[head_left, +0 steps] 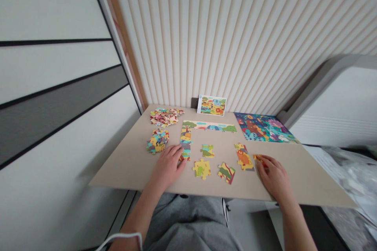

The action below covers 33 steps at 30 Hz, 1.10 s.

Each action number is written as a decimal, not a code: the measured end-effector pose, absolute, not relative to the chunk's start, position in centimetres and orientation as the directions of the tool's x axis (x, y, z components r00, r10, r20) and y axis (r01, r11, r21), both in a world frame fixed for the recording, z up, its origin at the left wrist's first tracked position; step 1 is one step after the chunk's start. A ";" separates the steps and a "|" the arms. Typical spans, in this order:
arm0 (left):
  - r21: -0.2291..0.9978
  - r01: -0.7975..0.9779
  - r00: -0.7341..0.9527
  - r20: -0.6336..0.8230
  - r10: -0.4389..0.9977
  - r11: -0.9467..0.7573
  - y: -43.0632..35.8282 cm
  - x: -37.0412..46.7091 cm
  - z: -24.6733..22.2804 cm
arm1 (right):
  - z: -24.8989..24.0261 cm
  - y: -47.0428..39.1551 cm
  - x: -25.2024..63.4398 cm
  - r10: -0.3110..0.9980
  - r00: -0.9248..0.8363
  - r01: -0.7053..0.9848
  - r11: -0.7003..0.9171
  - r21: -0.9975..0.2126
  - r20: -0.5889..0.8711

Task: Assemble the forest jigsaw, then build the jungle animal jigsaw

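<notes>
Head view — gripping an orange piece (257, 157) with the right hand (273, 174) beside the lion section (244, 159), touching the assembled top-and-left border (185, 135) with the left hand (169, 164) in an unclear hold — with loose pieces (202, 168) and piles (165, 117) left unplaced.

The single head-worn view looks forward and down from above and behind the left grip (169, 164) and right grip (273, 176), far enough back to frame the counter (126, 170) around them, the ribbed panel (176, 47) beyond them and the wearer's lap (188, 219) on the near side.
</notes>
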<state>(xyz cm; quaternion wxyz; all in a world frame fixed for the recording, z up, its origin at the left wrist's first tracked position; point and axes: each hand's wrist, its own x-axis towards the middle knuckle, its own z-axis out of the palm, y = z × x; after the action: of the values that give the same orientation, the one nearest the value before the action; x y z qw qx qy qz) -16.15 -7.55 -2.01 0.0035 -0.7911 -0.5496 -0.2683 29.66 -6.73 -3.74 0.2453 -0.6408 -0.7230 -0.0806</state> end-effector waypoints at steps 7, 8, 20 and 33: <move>0.307 0.865 0.244 0.432 0.868 -0.396 -7.5 -16.1 -2.0 | -3.8 -6.8 29.7 0.888 -0.047 0.965 0.158 -0.208 0.457; 0.310 0.864 0.243 0.432 0.868 -0.396 -7.5 -16.1 -2.0 | -3.8 -6.9 29.7 0.890 -0.045 0.965 0.156 -0.211 0.455; 0.301 0.869 0.247 0.423 0.872 -0.392 -7.7 -16.0 -1.6 | -3.7 -6.9 29.6 0.884 -0.058 0.966 0.168 -0.199 0.464; 0.298 0.869 0.251 0.421 0.872 -0.395 -7.5 -16.1 -2.1 | -3.4 -7.3 29.3 0.884 0.070 0.974 0.041 -0.225 0.463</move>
<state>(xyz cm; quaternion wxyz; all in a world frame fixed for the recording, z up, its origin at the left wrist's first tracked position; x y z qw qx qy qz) -16.13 -7.46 -2.11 -0.0022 -0.7910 -0.5502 -0.2677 29.30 -7.28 -3.36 0.2516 -0.6868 -0.6760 -0.0894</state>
